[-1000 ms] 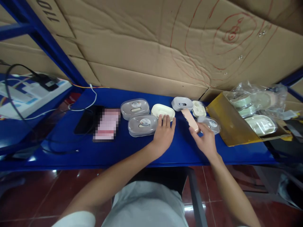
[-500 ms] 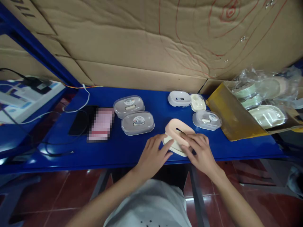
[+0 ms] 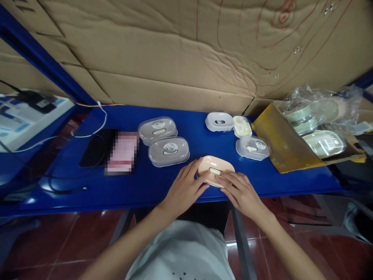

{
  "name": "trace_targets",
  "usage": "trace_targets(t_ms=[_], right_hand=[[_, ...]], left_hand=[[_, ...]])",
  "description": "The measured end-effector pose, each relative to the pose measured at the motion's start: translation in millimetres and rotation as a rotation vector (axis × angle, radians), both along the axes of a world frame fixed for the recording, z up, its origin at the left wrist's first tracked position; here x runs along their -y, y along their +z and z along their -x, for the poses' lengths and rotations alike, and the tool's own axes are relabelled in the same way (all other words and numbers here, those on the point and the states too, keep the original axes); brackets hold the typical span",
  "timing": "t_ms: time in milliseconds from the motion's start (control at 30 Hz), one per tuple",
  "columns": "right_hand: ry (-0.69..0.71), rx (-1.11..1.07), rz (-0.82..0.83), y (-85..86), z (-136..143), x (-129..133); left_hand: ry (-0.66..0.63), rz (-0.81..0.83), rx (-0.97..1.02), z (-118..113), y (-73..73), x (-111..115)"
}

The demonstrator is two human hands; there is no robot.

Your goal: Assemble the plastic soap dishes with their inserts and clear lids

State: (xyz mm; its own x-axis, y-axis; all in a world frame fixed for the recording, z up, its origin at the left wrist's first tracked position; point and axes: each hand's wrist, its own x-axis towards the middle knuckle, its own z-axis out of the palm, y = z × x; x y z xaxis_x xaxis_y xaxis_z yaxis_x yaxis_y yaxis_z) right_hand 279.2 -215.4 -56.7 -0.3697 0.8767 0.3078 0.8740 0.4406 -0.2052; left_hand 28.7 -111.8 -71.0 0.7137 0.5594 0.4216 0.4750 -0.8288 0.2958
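Between the person's left hand [image 3: 182,191] and right hand [image 3: 241,192], fingers grasping its sides, sits a peach dish [image 3: 208,165]; beyond the left fingertips, a grey box [image 3: 168,157].

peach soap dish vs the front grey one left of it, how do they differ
Colour: the peach soap dish is pale orange, while the front grey soap dish is grey.
Cover: the grey dish has a clear lid with a round sticker; no lid shows on the peach dish.
Contact: the left hand and right hand touch the peach dish; neither touches the grey dish.
Both are oval.
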Motion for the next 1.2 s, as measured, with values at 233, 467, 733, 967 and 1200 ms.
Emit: trace_targets(t_ms=[233,467,733,967,1200], right_hand=[[-0.197,0.009,-0.088,18.6,-21,-104],[-0.302,0.186,-0.028,16.7,-16,-209],[-0.082,0.232,-0.005,22.6,33,-211],[-0.128,0.083,-0.009,17.8,25,-220],[-0.395,-0.268,-0.025,13.6,-28,-167]], left_hand=[[0.081,-0.061,0.048,15,3.2,10],[0.125,-0.030,0.112,21,-1.3,10],[0.144,-0.027,0.128,20,-1.4,12],[0.152,0.002,0.119,21,-1.2,13],[0.139,0.023,0.125,21,-3.8,13]])
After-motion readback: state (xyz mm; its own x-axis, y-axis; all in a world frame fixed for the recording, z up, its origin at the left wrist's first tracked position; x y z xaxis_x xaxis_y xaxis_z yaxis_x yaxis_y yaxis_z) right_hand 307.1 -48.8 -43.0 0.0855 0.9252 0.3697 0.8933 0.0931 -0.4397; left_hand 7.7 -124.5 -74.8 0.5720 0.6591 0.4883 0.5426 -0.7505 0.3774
